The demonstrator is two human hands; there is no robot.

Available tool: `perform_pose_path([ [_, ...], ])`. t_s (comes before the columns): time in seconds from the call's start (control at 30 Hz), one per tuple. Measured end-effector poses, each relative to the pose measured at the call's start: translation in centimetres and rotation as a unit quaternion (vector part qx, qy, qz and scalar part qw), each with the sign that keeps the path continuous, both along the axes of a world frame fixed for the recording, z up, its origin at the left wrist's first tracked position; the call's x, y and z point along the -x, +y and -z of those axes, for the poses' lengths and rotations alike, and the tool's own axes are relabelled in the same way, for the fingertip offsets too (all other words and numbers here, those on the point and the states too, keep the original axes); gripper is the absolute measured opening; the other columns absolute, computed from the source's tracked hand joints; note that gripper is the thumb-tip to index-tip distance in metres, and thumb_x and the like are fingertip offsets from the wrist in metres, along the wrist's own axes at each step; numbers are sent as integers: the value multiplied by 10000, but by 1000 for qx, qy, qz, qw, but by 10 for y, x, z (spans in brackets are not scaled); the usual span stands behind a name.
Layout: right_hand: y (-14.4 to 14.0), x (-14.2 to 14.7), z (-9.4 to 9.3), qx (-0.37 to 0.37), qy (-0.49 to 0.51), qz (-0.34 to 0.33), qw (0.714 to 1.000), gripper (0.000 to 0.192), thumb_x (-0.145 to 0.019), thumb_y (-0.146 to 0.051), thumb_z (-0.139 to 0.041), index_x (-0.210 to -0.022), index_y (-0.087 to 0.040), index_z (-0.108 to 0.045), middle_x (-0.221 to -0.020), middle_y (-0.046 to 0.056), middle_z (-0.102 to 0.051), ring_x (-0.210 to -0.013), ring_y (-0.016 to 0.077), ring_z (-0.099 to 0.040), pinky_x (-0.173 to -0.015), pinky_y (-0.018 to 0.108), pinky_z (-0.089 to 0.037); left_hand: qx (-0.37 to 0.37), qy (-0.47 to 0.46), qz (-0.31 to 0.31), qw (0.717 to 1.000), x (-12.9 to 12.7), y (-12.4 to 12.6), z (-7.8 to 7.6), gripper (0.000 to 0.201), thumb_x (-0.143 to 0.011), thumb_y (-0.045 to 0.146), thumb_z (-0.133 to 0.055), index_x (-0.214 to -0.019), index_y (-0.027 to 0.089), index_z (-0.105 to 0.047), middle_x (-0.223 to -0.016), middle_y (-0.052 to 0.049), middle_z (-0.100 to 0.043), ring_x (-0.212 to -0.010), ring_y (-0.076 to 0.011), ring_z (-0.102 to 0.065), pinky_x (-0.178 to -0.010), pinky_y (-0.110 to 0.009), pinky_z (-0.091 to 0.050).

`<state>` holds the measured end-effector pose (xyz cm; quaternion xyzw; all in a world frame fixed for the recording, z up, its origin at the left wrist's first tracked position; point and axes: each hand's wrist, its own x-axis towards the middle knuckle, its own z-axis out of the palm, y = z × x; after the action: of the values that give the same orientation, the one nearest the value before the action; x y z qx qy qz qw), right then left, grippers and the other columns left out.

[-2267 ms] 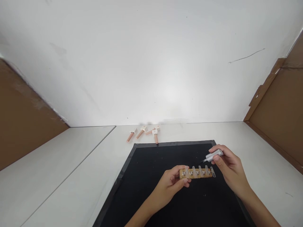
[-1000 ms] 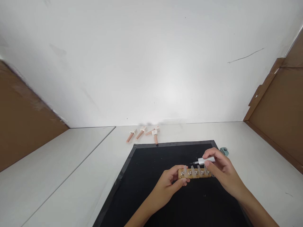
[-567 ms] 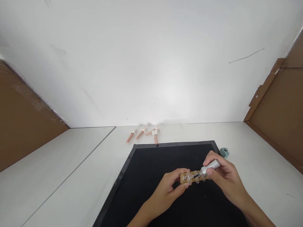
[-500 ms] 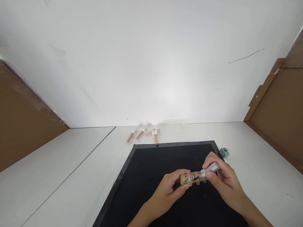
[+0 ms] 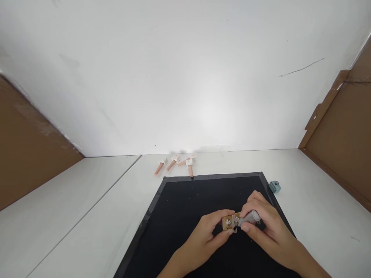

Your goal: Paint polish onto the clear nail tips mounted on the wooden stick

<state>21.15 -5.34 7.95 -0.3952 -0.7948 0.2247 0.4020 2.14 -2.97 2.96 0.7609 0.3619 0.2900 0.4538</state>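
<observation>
Pinching its left end, the left hand (image 5: 209, 231) steadies a light wooden nail-tip holder (image 5: 228, 222). A slim silver brush handle (image 5: 249, 218) is pinched by the right hand (image 5: 262, 227); the tips look fragile.

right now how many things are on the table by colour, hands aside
pink: 4 nail polish sticks by the mat's far edge
black: 1 mat
teal: 1 small bottle
tan: 1 nail holder strip
silver: 1 brush cap
total: 8
</observation>
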Motion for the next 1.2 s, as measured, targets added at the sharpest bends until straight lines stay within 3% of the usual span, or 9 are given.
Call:
perform_pose_path([
  [0.23,1,-2,7,-14,19,26,999,134,-960,-326,-462,-868,-255,-529,-691,-2,-522,-620,180,-490,-525,287,-398,-2,9,2,1000,2,1,8,298,-841,268,-545,-1106,161,-630,-988,-81,-733,-847,-199,-658,-809,-286,-497],
  [0.5,1,1,-4,-11,-2,-28,1000,149,-935,-281,-508,-789,-250,-514,-643,-9,-537,-618,179,-480,-533,287,-413,3,8,8,1000,-1,1,0,305,-854,269,-530,-1109,137,-633,-1002,-99,-729,-850,-200,-652,-814,-291,-493],
  [0.73,2,0,6,-38,-6,34,999,104,-954,-251,-460,-856,-253,-493,-663,-16,-487,-598,172,-481,-520,284,-394,-9,11,10,1000,1,0,6,304,-842,233,-536,-1121,147,-622,-971,-80,-728,-840,-189,-655,-801,-276,-497],
  [1.0,2,0,3,-31,-10,-16,999,140,-956,-235,-450,-817,-244,-469,-658,-23,-474,-608,162,-460,-532,268,-386,-17,26,4,1000,0,0,5,289,-840,255,-542,-1108,181,-623,-1021,-64,-727,-865,-191,-658,-837,-313,-508],
  [1.2,3,1,8,-32,-7,27,999,131,-947,-191,-442,-831,-248,-464,-660,-27,-465,-590,160,-454,-512,265,-366,-14,14,17,1000,1,0,4,324,-845,245,-532,-1140,136,-608,-1014,-84,-725,-878,-187,-659,-837,-296,-503],
])
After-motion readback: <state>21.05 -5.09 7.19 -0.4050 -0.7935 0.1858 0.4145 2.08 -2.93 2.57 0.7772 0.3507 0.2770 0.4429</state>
